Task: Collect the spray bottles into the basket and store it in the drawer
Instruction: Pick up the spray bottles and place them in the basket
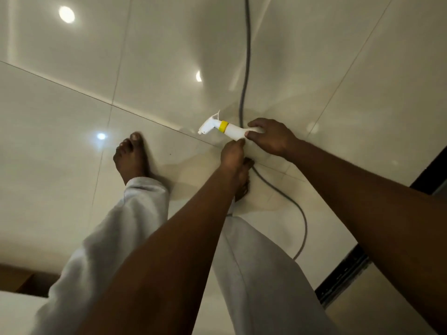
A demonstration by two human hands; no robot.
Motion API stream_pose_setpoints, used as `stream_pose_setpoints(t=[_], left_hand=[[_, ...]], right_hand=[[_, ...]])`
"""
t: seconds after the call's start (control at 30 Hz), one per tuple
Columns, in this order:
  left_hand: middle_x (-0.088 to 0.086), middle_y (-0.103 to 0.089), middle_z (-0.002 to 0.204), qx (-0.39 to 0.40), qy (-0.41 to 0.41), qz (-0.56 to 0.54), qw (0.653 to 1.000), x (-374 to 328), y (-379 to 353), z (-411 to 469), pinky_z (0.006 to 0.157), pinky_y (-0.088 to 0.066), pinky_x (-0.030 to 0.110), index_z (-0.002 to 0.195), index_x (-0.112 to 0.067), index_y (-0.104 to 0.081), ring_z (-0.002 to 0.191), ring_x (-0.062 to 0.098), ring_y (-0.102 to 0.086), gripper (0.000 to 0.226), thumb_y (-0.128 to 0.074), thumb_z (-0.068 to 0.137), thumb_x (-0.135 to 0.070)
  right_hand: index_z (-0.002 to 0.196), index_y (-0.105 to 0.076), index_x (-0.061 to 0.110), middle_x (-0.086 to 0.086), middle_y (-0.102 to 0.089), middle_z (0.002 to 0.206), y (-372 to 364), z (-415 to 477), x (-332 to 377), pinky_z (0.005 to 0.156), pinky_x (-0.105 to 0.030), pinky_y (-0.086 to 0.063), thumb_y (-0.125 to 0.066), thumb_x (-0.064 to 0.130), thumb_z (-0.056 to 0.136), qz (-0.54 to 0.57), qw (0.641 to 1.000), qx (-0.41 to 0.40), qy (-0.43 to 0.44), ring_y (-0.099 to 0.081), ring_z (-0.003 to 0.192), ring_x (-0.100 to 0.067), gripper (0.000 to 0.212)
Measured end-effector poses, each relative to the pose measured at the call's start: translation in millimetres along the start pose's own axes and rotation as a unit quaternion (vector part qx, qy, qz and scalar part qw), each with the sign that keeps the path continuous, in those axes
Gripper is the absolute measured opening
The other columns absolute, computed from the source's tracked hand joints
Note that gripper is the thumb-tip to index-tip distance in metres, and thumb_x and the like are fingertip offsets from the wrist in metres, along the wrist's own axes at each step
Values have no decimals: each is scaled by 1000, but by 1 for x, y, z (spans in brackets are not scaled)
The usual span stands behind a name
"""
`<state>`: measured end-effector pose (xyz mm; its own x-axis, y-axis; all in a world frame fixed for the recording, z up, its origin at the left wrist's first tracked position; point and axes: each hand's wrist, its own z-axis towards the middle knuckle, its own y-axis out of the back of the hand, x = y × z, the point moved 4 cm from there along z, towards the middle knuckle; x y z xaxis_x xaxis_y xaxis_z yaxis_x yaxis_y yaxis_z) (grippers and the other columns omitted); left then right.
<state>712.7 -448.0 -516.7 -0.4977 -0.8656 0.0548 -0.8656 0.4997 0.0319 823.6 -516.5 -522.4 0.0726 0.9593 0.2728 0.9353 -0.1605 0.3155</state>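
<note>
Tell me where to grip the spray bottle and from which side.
Grip the white body below the yellow collar, probably from above. The spray bottle is held sideways over the floor, nozzle pointing left; the right hand already wraps its base end and the left hand touches it from underneath.

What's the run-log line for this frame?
phase: pickup | right hand: gripping spray bottle body | left hand: fingertips at bottle | bottle: sideways, nozzle left, above floor | cable: behind | basket, drawer: not in view

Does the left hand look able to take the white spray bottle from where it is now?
Probably yes. The left hand already touches the spray bottle beside the right hand gripping its body; nothing lies between them.
</note>
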Motion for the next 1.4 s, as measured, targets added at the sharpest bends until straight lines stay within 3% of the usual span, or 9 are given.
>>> stream_pose_setpoints(t=[0.07, 0.17, 0.37, 0.6, 0.7, 0.83, 0.93, 1.1, 1.4], left_hand=[[10, -69, 107, 22, -29, -5, 999, -12, 12, -27, 86, -61, 43, 138, -7, -58, 97, 29, -68, 35, -54, 105, -18], [13, -73, 117, 37, -83, -7, 996, -40, 32, -77, 104, -57, 50, 131, -12, -64, 110, 32, -71, 29, -58, 103, -18], [9, -72, 131, 58, -181, -10, 982, -109, 87, -202, 109, -54, 49, 140, -19, -63, 122, 28, -68, 39, -64, 101, -20], [10, -71, 128, 45, -311, 8, 949, -179, 180, -350, 109, -54, 52, 137, -24, -66, 119, 27, -70, 41, -71, 97, -21], [7, -69, 130, 4, -371, 13, 928, -200, 227, -400, 104, -57, 46, 135, -24, -68, 116, 23, -71, 40, -74, 95, -24], [-11, -69, 125, -45, -418, -3, 907, -222, 295, -448, 79, -57, 20, 131, -33, -69, 98, 4, -74, 43, -79, 90, -34], [-16, -68, 122, -72, -441, -12, 894, -235, 352, -477, 70, -54, 10, 135, -32, -67, 94, 1, -74, 49, -81, 88, -36], [-10, -70, 130, -82, -448, -51, 889, -256, 446, -511, 94, -62, 35, 133, -33, -67, 110, 7, -73, 52, -85, 84, -33], [-14, -70, 129, -112, -461, -114, 873, -297, 569, -535, 101, -60, 38, 131, -32, -68, 110, 1, -71, 65, -94, 73, -17]], right_hand=[[146, -61, 23, -1, -58, 152, 6, -25, 20, 102, -27, -40, -64, 41, 101, 12, 1000, -10, 20, -54, 138, -23, 48], [144, -61, 26, 0, -61, 149, 20, -65, 61, 99, -26, -41, -63, 42, 102, 32, 998, -38, 49, -57, 134, -21, 46], [144, -61, 31, 5, -61, 148, 45, -162, 169, 107, -34, -48, -63, 45, 101, 87, 985, -72, 129, -59, 129, -17, 45], [141, -62, 36, 8, -63, 144, 43, -276, 305, 108, -44, -53, -68, 42, 100, 130, 968, -59, 209, -63, 125, -18, 42], [142, -61, 38, 9, -62, 145, 28, -316, 359, 106, -45, -55, -69, 42, 99, 138, 963, -35, 230, -64, 125, -19, 44], [135, -63, 44, 16, -65, 137, 2, -357, 427, 97, -38, -60, -72, 41, 97, 146, 956, -2, 255, -67, 120, -14, 40], [126, -64, 48, 20, -69, 128, -23, -382, 480, 94, -41, -63, -75, 37, 95, 137, 952, 34, 271, -70, 113, -7, 35], [125, -63, 44, 20, -67, 130, -75, -418, 566, 97, -43, -61, -79, 31, 92, 96, 946, 93, 296, -68, 121, -13, 39], [143, -57, 35, 13, -68, 136, -162, -444, 692, 101, -41, -59, -86, 20, 85, -10, 934, 158, 321, -66, 123, -14, 67]])
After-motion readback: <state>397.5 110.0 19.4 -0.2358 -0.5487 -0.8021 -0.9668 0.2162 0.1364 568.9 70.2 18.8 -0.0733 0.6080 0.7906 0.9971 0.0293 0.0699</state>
